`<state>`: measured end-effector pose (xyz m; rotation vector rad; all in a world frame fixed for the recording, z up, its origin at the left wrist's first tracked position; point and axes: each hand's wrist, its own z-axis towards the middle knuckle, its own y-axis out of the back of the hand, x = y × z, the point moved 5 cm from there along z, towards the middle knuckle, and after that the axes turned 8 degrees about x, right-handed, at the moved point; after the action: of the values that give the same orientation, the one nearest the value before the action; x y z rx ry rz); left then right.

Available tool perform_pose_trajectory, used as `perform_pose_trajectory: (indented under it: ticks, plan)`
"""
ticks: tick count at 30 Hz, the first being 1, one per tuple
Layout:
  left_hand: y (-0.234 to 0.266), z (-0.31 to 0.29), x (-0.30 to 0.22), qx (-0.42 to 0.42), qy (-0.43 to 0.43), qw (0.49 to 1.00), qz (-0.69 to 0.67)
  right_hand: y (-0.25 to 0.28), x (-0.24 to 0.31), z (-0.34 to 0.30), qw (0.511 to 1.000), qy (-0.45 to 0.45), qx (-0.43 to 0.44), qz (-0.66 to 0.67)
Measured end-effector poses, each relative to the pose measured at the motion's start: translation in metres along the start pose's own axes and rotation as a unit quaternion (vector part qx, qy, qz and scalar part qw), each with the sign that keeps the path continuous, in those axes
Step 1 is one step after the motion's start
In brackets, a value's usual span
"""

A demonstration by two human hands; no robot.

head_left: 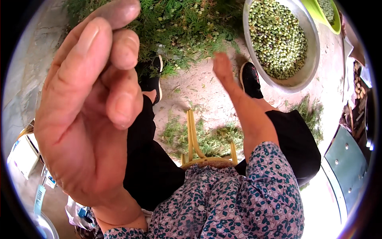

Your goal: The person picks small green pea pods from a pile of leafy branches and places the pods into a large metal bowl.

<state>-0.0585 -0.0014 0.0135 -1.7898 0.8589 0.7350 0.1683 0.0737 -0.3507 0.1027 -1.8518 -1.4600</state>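
Note:
My left hand (pixel 87 95) is raised close to the camera and fills much of the left side. Its fingers are loosely bent with gaps between them, and nothing shows in the palm. Farther down, my right hand (pixel 223 67) is closed, held above the floor near the pile of green conifer sprigs (pixel 179 30). Whatever it may grip is too small or hidden to make out. Small round green cones dot the sprigs. To the right of that hand stands a wide metal basin (pixel 313 59) heaped with small green cones (pixel 276 40).
A bright green plastic basin (pixel 337 27) with pale green contents sits at the upper right. My black shoes (pixel 250 79) rest between pile and basin. Yellow legs of a seat (pixel 191 133) show between my knees. Loose sprigs (pixel 223 139) litter the floor.

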Motion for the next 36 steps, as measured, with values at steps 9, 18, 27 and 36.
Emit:
perform_pose_trajectory:
  ticks: [9,18,27,36]
  plan:
    - [0.002,0.005,0.003,-0.008,-0.004,1.0,-0.004,-0.027,0.129,0.068,0.954,0.157,0.241,-0.084]
    - [0.008,-0.004,-0.003,-0.008,-0.009,1.0,-0.001,-0.021,0.052,-0.026,0.955,0.118,0.204,-0.18]
    - [0.01,0.001,0.001,-0.001,-0.005,0.999,-0.049,-0.078,0.153,-0.01,0.939,0.235,0.232,-0.099]
    - [0.021,-0.004,-0.009,-0.018,-0.019,0.999,-0.047,-0.02,0.064,-0.025,0.939,0.199,0.186,-0.21]
